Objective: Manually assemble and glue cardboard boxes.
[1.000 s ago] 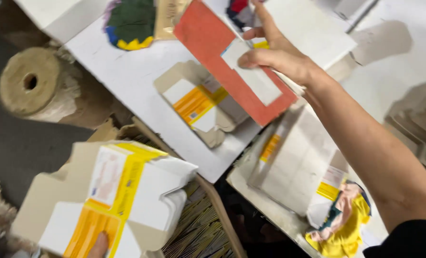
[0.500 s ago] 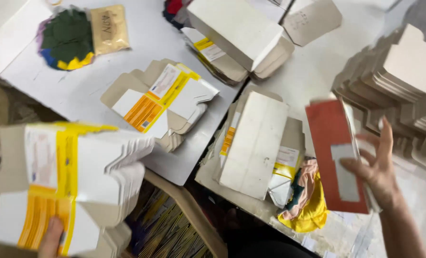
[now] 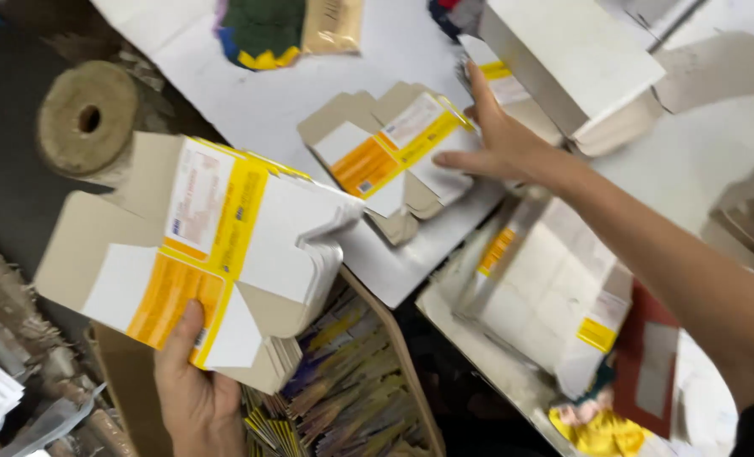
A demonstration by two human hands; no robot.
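Note:
My left hand [image 3: 192, 385] grips a thick stack of flat, unfolded carton blanks [image 3: 199, 245], white and grey with yellow and orange bands, held low at the left. My right hand [image 3: 502, 140] reaches across the white table [image 3: 267, 110], fingers spread, its fingertips resting on a smaller pile of the same carton blanks [image 3: 389, 152] near the table's edge. It grips nothing that I can see. A red card with a white patch [image 3: 647, 364] lies at the lower right under my forearm.
A white folded box [image 3: 571, 63] lies at the top right. More white cartons [image 3: 546, 296] sit on a lower surface. A brown roll [image 3: 87, 118] stands at the left. An open box of colourful flat packs [image 3: 343, 398] sits below. A green and gold packet [image 3: 296, 25] lies at the top.
My right hand put the red card down at the lower right and moved up-left onto the small pile of blanks. The view shifted; my left hand keeps hold of the stack.

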